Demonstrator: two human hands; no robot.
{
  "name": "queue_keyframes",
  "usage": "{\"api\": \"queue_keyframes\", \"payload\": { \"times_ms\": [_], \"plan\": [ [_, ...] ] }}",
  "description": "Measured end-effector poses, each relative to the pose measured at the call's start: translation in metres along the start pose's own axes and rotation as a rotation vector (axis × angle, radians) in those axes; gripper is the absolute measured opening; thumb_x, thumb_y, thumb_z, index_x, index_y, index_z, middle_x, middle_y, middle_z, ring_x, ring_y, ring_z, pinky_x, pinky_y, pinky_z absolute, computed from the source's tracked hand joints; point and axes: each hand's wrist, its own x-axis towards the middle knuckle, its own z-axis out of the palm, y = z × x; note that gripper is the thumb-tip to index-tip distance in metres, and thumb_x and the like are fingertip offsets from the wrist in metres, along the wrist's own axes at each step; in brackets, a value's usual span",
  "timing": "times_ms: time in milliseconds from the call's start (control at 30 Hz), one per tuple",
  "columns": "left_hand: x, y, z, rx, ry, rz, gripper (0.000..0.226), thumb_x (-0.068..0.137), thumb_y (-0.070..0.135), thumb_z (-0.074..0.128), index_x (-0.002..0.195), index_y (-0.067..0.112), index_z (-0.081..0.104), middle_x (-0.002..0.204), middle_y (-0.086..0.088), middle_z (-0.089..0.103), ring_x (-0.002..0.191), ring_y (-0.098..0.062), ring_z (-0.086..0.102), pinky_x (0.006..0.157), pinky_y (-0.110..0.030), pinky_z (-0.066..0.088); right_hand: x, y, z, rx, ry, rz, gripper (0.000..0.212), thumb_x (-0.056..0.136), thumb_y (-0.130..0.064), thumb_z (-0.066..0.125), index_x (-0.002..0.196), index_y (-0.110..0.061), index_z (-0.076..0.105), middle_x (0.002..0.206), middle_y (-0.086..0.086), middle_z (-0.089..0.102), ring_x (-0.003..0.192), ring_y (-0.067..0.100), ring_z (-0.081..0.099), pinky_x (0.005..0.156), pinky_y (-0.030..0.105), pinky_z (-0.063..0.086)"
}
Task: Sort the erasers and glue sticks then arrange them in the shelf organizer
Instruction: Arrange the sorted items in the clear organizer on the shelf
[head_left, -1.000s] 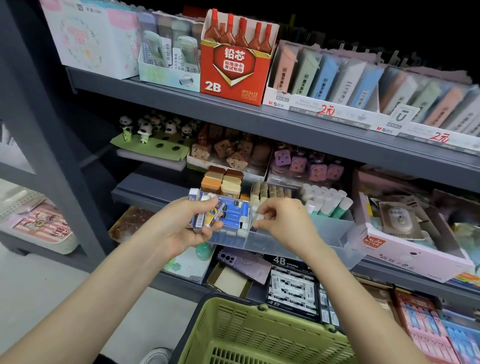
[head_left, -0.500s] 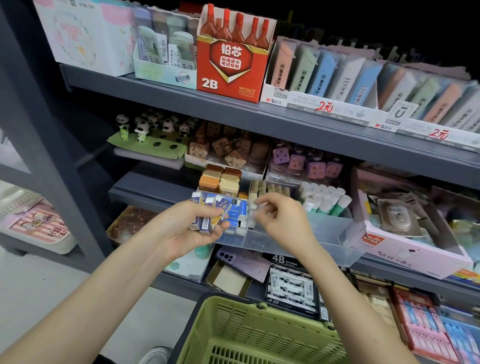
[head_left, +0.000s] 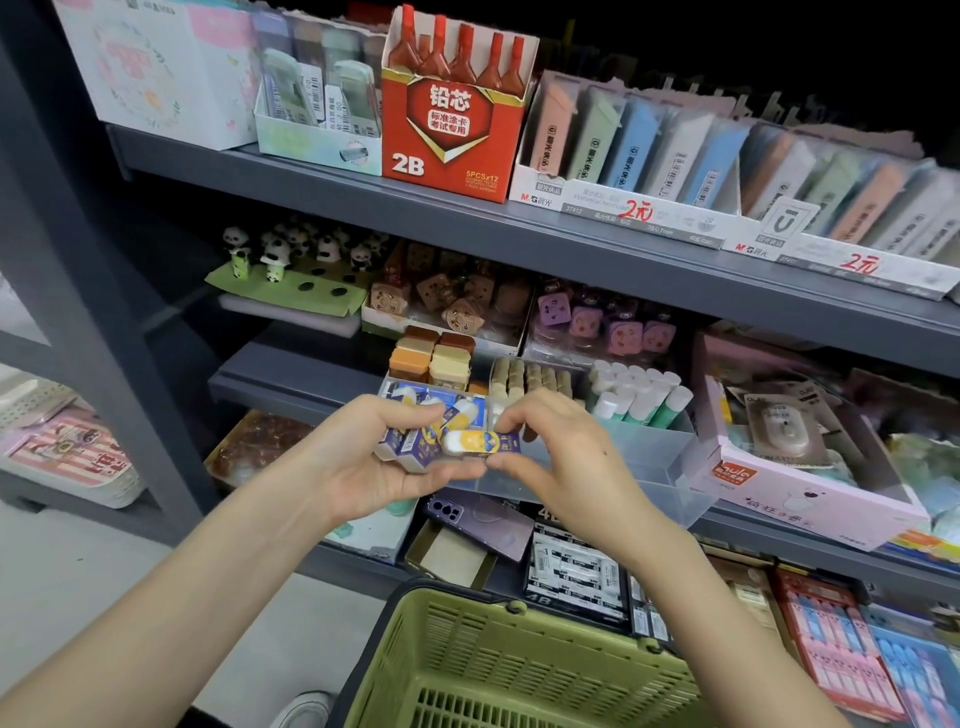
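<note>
My left hand grips a bunch of blue-sleeved white erasers in front of the clear shelf organizer. My right hand pinches one more blue-and-yellow eraser that lies across that bunch. More blue erasers sit in the organizer's left compartment. Tan erasers fill the middle one. White and green glue sticks stand in the right compartment. Brown and cream block erasers are stacked behind.
A green shopping basket is below my hands. A pink box stands right of the organizer. Panda figures and boxed goods sit behind, a red 2B lead box on the shelf above, and packs below.
My right hand has come out of the organizer toward my left hand and now pinches an eraser over the bunch. The left hand holds its erasers in much the same place.
</note>
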Motion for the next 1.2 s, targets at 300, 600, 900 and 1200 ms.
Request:
{"api": "queue_keyframes", "payload": {
  "times_ms": [300, 600, 900, 1200],
  "plan": [
    [0.008, -0.02, 0.023, -0.07, -0.136, 0.024, 0.03, 0.068, 0.004, 0.066, 0.097, -0.001, 0.073, 0.106, -0.021, 0.069, 0.088, -0.034, 0.07, 0.055, -0.023, 0.054, -0.012, -0.016, 0.014, 0.996, 0.239, 0.408, 0.013, 0.076, -0.026, 0.068, 0.088, -0.022, 0.068, 0.082, -0.002, 0.065, 0.076, 0.013, 0.062, 0.077, 0.035, 0.05],
    [0.024, -0.024, 0.039, -0.17, -0.144, -0.013, 0.011, 0.061, 0.001, 0.066, 0.068, -0.001, 0.075, 0.08, -0.014, 0.068, 0.06, -0.018, 0.06, 0.049, -0.019, 0.048, -0.021, -0.003, -0.008, 0.683, 0.303, 0.351, 0.023, 0.085, -0.011, 0.068, 0.102, -0.026, 0.065, 0.09, -0.004, 0.063, 0.082, 0.011, 0.053, 0.078, 0.026, 0.047],
    [0.032, 0.003, 0.026, 0.102, 0.09, 0.193, 0.031, 0.065, 0.008, 0.066, 0.093, -0.001, 0.058, 0.076, -0.015, 0.067, 0.057, -0.015, 0.061, 0.042, -0.016, 0.043, -0.012, 0.014, -0.023, 0.298, 0.343, 0.4, 0.013, 0.086, -0.016, 0.067, 0.096, -0.025, 0.068, 0.081, -0.008, 0.066, 0.074, 0.003, 0.056, 0.072, 0.013, 0.044],
    [0.037, 0.021, 0.004, 0.113, 0.183, 0.244, 0.014, 0.085, 0.011, 0.062, 0.094, 0.001, 0.061, 0.08, -0.014, 0.073, 0.062, -0.018, 0.068, 0.042, -0.019, 0.045, 0.007, 0.012, 0.012, 0.013, 0.049, 0.401, 0.023, 0.088, -0.015, 0.064, 0.11, -0.009, 0.067, 0.081, -0.006, 0.059, 0.072, 0.008, 0.053, 0.069, 0.012, 0.038]
  ]
}}
